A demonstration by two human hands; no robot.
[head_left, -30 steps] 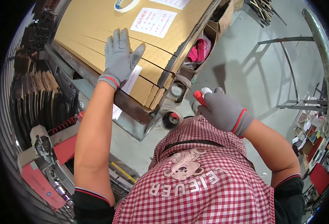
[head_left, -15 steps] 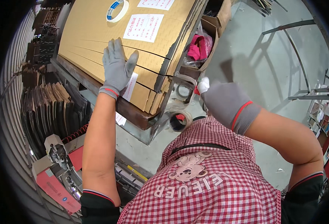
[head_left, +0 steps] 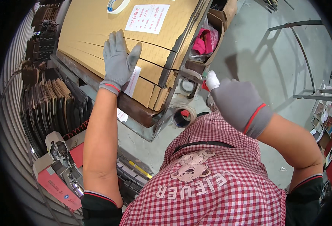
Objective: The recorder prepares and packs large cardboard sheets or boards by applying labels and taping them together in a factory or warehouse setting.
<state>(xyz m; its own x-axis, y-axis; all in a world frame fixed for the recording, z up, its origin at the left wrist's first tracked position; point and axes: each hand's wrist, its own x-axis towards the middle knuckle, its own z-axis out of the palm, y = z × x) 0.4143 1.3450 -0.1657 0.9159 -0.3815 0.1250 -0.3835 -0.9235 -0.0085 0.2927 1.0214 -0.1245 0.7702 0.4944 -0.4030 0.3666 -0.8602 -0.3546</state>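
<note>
My left hand (head_left: 119,60), in a grey glove, lies flat with its fingers stretched out on a stack of tan cardboard sheets (head_left: 83,28). Slits run across the top of the stack, and its right edge is dark and ragged. A white label (head_left: 132,81) with red print sits beside my left wrist. My right hand (head_left: 238,101), gloved too, is closed on a flat-bladed tool (head_left: 188,75) with a bit of red at the grip. White wrapping covers the thumb. The blade points left at the stack's near right corner; whether it touches is hard to tell.
A tape roll (head_left: 117,5) and a printed sheet (head_left: 147,19) lie on the stack. Wide clear tape rolls (head_left: 184,115) hang by the table corner. Beyond is an open carton (head_left: 215,34) holding pink material. At left stand dark sheets (head_left: 55,109) and a red machine (head_left: 56,184).
My right hand has shifted slightly right, still closed on the tool. The view has moved a little, so the sheets sit higher. My left hand stays flat on the stack.
</note>
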